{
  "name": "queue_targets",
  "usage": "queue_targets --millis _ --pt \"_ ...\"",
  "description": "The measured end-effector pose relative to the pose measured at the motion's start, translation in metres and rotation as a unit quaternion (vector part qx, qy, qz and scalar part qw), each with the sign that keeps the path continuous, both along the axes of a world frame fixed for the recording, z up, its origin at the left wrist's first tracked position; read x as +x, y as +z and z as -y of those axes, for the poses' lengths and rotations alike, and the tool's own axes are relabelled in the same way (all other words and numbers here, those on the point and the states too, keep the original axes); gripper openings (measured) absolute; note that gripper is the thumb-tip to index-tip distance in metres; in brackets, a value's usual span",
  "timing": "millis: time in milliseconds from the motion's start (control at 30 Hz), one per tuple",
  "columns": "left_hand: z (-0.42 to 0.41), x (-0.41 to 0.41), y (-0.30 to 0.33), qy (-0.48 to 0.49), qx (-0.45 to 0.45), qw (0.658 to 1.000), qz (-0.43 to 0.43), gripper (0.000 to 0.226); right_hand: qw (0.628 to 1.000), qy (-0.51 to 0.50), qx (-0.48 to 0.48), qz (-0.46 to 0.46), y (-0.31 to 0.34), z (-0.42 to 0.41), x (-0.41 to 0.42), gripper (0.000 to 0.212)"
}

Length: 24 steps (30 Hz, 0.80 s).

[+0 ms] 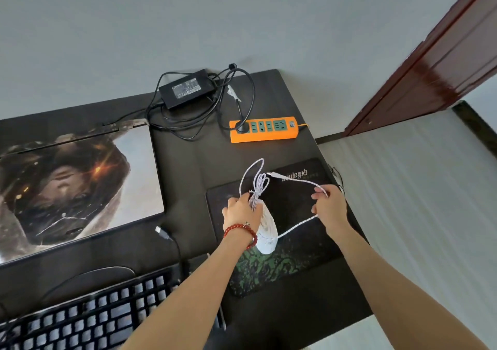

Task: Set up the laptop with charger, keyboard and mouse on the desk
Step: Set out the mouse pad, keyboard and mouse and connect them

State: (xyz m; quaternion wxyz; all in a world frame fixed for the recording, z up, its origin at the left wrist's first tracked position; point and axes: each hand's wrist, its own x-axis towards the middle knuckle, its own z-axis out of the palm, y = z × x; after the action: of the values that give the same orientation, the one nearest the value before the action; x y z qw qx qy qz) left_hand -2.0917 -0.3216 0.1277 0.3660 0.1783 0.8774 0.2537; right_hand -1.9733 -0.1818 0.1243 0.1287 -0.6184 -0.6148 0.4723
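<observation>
A white mouse [267, 231] rests on the dark mouse pad [293, 253]. My left hand [242, 211] grips the bundled part of its white braided cable [258, 183] just above the mouse. My right hand [326, 201] pinches a loose stretch of the same cable, whose USB plug [275, 175] hangs free between the hands. The closed laptop [78, 185] with a printed lid lies at the left. The black charger brick [185, 88] sits at the back, its cord plugged into the orange power strip [265, 130]. The black keyboard [88, 320] is at the front left.
The keyboard's black USB plug [161, 232] lies loose between laptop and mouse pad. Charger cords [215, 118] loop over the back of the dark desk [188, 177]. A brown door [430, 61] stands at the right, beyond the desk's right edge.
</observation>
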Motion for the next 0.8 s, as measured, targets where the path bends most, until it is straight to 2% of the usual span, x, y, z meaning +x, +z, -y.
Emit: queue_targets --millis 133,267,300,367,433,633,700,800 --pt "-0.018 0.015 0.006 0.008 0.048 0.998 0.046 0.038 0.998 -0.028 0.014 -0.062 0.009 -0.015 0.027 0.025" --pt "-0.018 0.016 -0.001 0.048 0.062 0.992 0.096 0.034 0.992 0.126 -0.027 -0.001 0.0 0.01 0.034 0.015" --pt "-0.017 0.017 -0.003 0.068 0.081 0.987 0.117 0.029 0.988 0.148 -0.047 0.004 -0.005 0.019 0.033 0.018" --pt "-0.015 0.017 -0.004 0.104 0.119 0.973 0.168 0.021 0.983 0.162 -0.082 -0.011 -0.01 0.035 0.028 0.03" --pt "-0.016 0.022 0.0 0.115 0.129 0.966 0.193 0.023 0.982 0.161 -0.099 -0.025 -0.01 0.04 0.024 0.035" --pt "-0.022 0.046 0.005 0.138 0.162 0.941 0.263 0.024 0.98 0.186 -0.074 0.016 -0.013 0.027 0.042 0.036" --pt "-0.027 0.051 0.004 0.148 0.156 0.939 0.268 0.026 0.979 0.189 -0.07 0.021 -0.014 0.023 0.047 0.035" --pt "-0.025 0.049 0.0 0.163 0.155 0.948 0.223 0.021 0.988 0.152 -0.025 -0.024 -0.008 0.015 0.047 0.029"
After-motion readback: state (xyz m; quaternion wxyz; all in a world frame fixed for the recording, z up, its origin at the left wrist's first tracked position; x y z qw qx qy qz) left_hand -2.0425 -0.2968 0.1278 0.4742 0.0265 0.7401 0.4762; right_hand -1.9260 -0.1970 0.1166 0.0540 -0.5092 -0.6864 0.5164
